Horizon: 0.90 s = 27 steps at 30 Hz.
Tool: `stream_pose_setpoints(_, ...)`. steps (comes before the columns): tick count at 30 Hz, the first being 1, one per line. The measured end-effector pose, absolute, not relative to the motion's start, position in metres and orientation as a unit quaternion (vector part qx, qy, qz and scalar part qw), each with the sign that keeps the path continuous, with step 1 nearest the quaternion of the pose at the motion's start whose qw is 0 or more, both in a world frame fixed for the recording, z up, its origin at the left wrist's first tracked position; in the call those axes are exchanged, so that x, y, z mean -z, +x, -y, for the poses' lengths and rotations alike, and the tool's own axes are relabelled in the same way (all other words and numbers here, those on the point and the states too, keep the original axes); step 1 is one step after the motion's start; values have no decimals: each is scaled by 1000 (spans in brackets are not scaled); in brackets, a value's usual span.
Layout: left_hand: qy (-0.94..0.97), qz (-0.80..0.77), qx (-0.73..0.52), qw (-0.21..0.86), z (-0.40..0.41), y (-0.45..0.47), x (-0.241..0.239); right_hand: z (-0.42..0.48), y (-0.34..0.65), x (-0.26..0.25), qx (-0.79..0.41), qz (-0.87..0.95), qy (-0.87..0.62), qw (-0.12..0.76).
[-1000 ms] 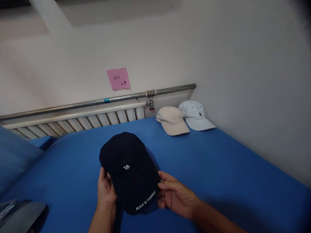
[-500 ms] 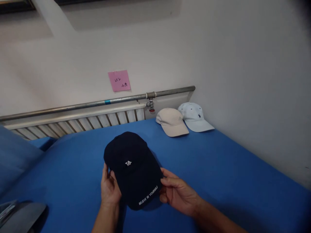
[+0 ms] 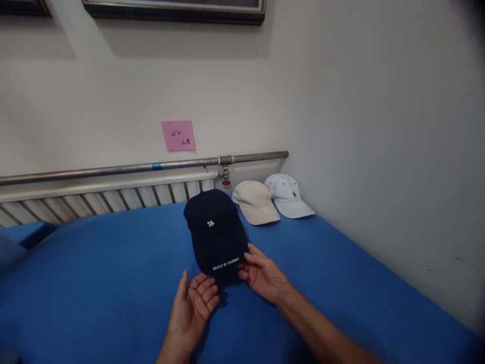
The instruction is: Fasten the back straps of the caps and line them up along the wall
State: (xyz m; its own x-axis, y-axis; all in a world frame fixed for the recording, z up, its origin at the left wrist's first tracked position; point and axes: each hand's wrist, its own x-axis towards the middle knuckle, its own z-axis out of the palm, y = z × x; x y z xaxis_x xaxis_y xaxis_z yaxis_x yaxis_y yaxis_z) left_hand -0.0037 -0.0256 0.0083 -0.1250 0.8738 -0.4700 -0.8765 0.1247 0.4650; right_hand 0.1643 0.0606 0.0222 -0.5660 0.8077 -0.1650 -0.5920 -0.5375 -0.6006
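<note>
A dark navy baseball cap (image 3: 217, 235) with small white lettering on its front and brim is tilted above the blue surface, brim toward me. My right hand (image 3: 263, 273) pinches the right corner of the brim between thumb and fingers. Just below the brim's left edge, my left hand (image 3: 195, 303) is palm up with its fingers apart and nothing in it; whether a fingertip touches the brim I cannot tell. Behind the navy cap, a beige cap (image 3: 255, 202) lies beside a pale blue-white cap (image 3: 290, 197) bearing a small dark emblem.
The blue-covered surface (image 3: 113, 268) runs back to a white radiator (image 3: 125, 199) under a metal pipe (image 3: 113, 170) with a red-handled valve (image 3: 226, 183). A pink note (image 3: 178, 135) is stuck on the wall. A plain wall (image 3: 379, 151) borders the right side.
The navy cap has moved away from me toward the beige cap, carried by my right hand. My left hand has let go and opened below the brim. The view has tilted up.
</note>
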Motion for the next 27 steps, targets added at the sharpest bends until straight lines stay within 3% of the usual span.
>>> stream_pose_setpoints(7,61,-413,-620,664,17,10,-4,-121,146,-14,-826,253,-219,454)
stream_pose_setpoints(19,99,-367,-545,748,1,-1,39,-210,102,3,-817,264,-202,472)
stream_pose_setpoints(27,101,-365,-538,753,3,-1,35,-220,108,16,-804,265,-257,466)
